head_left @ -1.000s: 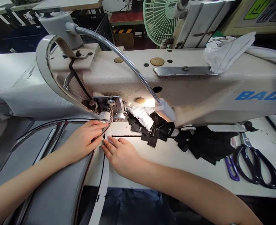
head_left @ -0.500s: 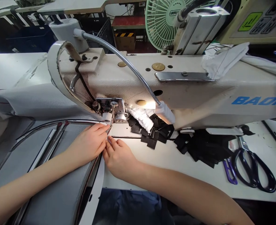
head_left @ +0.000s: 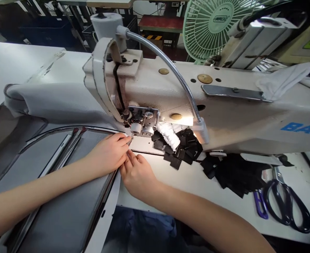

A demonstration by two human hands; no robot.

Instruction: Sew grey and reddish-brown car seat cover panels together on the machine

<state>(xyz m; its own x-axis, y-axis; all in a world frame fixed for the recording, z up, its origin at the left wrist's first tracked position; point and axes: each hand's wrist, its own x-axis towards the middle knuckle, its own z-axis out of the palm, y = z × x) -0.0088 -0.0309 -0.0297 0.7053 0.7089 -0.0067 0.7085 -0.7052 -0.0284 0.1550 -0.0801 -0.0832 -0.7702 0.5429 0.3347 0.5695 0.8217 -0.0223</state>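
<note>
The left hand [head_left: 109, 154] is pressing the grey panel [head_left: 65, 211] at its edge, fingers flat and together. The right hand [head_left: 137, 174] is touching that edge; whether its fingers are pinching, I cannot tell. Just beyond the fingertips the presser foot [head_left: 130, 133] is sitting, and black patches [head_left: 182, 154] are lying rightward.

A white work table [head_left: 197, 179] carries a cream industrial sewing machine [head_left: 223, 109]. Left of the machine lies a grey fabric panel [head_left: 52, 175]. In front of it lie small black fabric pieces [head_left: 233, 172], and black-handled scissors [head_left: 289, 203] lie toward its right end.
</note>
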